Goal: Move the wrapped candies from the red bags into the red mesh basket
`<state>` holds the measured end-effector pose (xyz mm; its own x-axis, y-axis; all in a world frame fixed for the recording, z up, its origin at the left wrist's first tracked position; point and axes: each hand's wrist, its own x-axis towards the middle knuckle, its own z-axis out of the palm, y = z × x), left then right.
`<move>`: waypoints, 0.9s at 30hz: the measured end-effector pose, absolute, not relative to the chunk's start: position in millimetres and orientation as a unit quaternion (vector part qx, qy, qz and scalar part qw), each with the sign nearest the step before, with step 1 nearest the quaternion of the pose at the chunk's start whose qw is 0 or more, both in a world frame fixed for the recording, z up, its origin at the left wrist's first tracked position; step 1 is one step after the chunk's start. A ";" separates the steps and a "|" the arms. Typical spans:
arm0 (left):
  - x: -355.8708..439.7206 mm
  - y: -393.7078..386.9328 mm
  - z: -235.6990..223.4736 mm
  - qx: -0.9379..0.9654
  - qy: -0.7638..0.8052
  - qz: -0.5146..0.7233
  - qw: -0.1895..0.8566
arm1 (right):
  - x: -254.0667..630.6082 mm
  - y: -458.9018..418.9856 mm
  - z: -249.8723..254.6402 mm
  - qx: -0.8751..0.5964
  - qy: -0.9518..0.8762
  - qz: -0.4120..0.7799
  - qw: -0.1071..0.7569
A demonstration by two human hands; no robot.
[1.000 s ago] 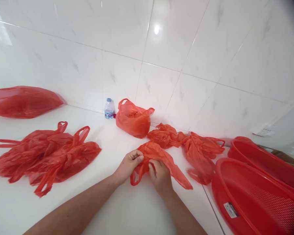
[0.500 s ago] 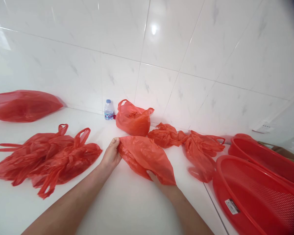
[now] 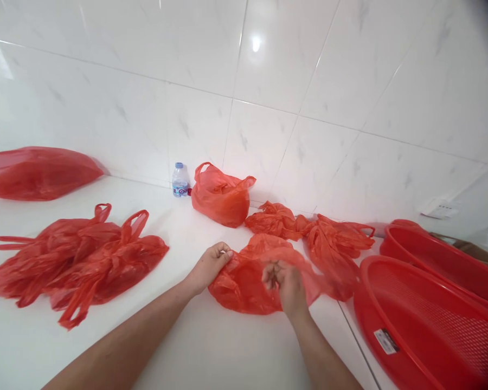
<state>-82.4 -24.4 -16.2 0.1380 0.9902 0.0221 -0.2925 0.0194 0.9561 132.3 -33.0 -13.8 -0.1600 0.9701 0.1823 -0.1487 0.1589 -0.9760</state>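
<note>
A thin red plastic bag (image 3: 244,281) lies spread on the white counter (image 3: 211,346) in front of me. My left hand (image 3: 209,266) pinches its left edge with curled fingers. My right hand (image 3: 287,284) rests on the bag's middle, its fingers bunched on the film and blurred by motion. Two crumpled red bags (image 3: 309,238) lie just behind it.
A pile of red bags (image 3: 77,262) lies at the left, and a fuller red bag (image 3: 36,173) at the far left. A small water bottle (image 3: 180,180) and an open red bag (image 3: 222,195) stand by the tiled wall. Two red plastic baskets (image 3: 427,319) sit at the right.
The bag went from bunched between both hands to stretched out, and now lies flatter on the counter. My right hand has come from under the bag to on top of it.
</note>
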 end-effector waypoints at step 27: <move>-92.4 -26.0 -3.9 0.644 0.459 0.330 0.516 | 186.5 0.1 -15.0 -0.418 -0.539 0.534 0.500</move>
<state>-92.4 -26.0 -3.9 0.3619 0.9309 -0.0488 0.2503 -0.0466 0.9670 186.5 0.1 -15.0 -0.1498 0.9843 0.0930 -0.0836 0.0811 -0.9932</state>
